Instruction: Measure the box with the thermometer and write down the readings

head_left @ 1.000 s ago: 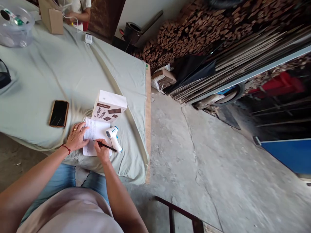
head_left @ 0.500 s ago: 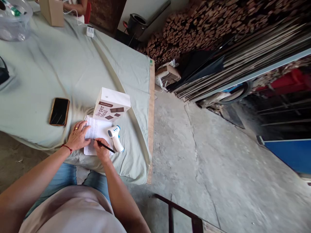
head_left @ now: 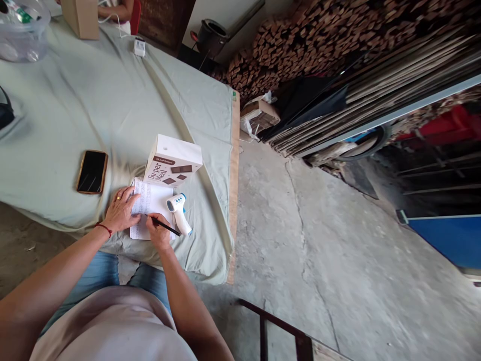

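A white sheet of paper (head_left: 160, 196), its left part covered in rows of handwriting, lies near the table's front edge. Across its left edge rests my left hand (head_left: 121, 209), open with the fingers spread. My right hand (head_left: 159, 232) is closed around a black pen (head_left: 165, 225), whose tip meets the page near the middle. Just right of the paper lies a white and blue infrared thermometer (head_left: 179, 213), close to the pen's rear end. Behind the page stands a white box (head_left: 175, 159) printed "Super Meal". To the left is a dark-screened phone (head_left: 92, 172) in a brown case.
A pale green cloth (head_left: 124, 95) covers the table. At its far side are a clear plastic tub (head_left: 28, 42), a cardboard box (head_left: 80, 20) and a small white adapter (head_left: 139, 47). Another person's arm (head_left: 122, 11) shows behind. Stacked firewood (head_left: 293, 45) lies beyond the concrete floor.
My right hand has shifted very slightly to the right along the paper with the pen. My left hand and the objects on the table have stayed in place.
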A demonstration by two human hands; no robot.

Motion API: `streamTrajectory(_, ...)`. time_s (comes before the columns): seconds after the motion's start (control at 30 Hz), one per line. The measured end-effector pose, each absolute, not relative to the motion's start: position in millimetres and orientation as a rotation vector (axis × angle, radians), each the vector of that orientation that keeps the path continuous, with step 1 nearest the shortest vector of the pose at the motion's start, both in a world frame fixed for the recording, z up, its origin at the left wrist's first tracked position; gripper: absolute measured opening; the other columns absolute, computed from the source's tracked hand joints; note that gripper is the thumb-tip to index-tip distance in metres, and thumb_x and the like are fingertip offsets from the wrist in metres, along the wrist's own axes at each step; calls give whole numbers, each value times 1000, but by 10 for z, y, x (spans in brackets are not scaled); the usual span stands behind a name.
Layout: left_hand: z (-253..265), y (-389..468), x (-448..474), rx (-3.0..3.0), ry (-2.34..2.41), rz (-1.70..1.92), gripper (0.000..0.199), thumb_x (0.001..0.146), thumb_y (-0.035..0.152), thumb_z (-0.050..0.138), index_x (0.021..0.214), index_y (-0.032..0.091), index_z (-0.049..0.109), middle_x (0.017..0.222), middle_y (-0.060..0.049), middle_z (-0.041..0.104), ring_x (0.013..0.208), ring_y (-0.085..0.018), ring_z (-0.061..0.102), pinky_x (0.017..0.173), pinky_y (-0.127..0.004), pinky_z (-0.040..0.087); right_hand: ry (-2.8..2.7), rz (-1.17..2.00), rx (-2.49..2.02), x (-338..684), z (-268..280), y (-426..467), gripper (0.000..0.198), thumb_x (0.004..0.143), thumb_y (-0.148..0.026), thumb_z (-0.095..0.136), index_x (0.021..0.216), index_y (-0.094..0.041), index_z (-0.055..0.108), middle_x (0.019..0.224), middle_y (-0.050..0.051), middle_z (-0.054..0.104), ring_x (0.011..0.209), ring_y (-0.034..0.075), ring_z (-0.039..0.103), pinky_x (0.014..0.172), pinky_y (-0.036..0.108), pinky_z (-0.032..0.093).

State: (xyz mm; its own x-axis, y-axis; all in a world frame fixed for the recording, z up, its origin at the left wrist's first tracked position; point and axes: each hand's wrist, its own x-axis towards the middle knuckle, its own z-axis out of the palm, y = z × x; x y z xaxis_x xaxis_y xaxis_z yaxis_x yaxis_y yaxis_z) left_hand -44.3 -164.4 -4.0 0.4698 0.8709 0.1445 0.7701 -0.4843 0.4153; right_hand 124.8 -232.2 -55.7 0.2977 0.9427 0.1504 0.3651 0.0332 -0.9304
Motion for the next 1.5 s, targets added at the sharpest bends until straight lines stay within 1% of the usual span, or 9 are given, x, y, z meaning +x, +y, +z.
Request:
streamTrajectory(0.17,-54,-1643,-445,2430,1404,504,59,77,30,70,134,19,60,156,-17,47,147,-38,41,126,-55,33,-1257,643,-1538,1250,-545,-2318,16,86,-34,59,85,-22,69,75,1,70,68,17,63,68,30,55)
streamTrajectory(0.37,-50,-1640,-442,2440,1409,481,60,77,30,70,134,17,60,155,-18,47,148,-37,41,126,-54,33,-1263,633,-1544,1247,-537,-2316,14,86,-33,58,85,-22,68,75,1,70,68,17,64,70,31,57)
streamTrajectory(0.5,-30,-1644,-442,2412,1411,484,60,77,31,70,135,19,60,156,-17,46,148,-38,40,125,-56,33,-1294,624,-1547,1256,-522,-2316,17,85,-34,58,85,-22,69,76,2,70,69,18,65,72,32,57)
streamTrajectory(0.73,-9,-1645,-438,2403,1403,492,60,77,30,70,134,18,61,155,-18,47,148,-38,41,125,-56,34,-1298,630,-1546,1257,-523,-2311,13,84,-31,58,81,-23,67,72,1,68,65,17,63,66,30,55)
streamTrajectory(0.87,-13,-1645,-437,2386,1407,507,60,76,30,71,135,21,61,155,-16,47,148,-38,40,124,-56,35,-1281,631,-1550,1250,-529,-2314,14,84,-32,57,83,-22,67,73,1,68,64,17,62,65,30,54)
streamTrajectory(1.1,-13,-1644,-437,2375,1404,501,60,76,31,70,134,20,61,156,-17,46,148,-39,40,125,-56,34,-1242,668,-1558,1259,-495,-2319,13,83,-33,58,83,-22,66,74,0,68,66,16,61,68,30,54)
streamTrajectory(1.27,-25,-1639,-438,2357,1395,517,61,76,31,70,135,23,60,157,-15,46,148,-38,39,125,-57,33,-1224,670,-1583,1264,-501,-2320,12,83,-33,58,81,-23,64,71,0,67,65,16,60,68,30,54)
streamTrajectory(1.37,-25,-1643,-439,2373,1395,502,61,76,30,70,135,22,60,157,-16,45,149,-38,39,126,-56,33,-1208,654,-1605,1263,-504,-2323,14,83,-35,57,82,-23,64,71,0,67,64,16,59,66,29,53)
streamTrajectory(1.5,-15,-1646,-439,2392,1404,485,59,77,30,69,135,21,60,156,-16,46,149,-37,39,125,-56,33,-1237,626,-1589,1264,-486,-2324,16,84,-36,56,82,-24,64,74,1,68,67,17,61,69,31,54)
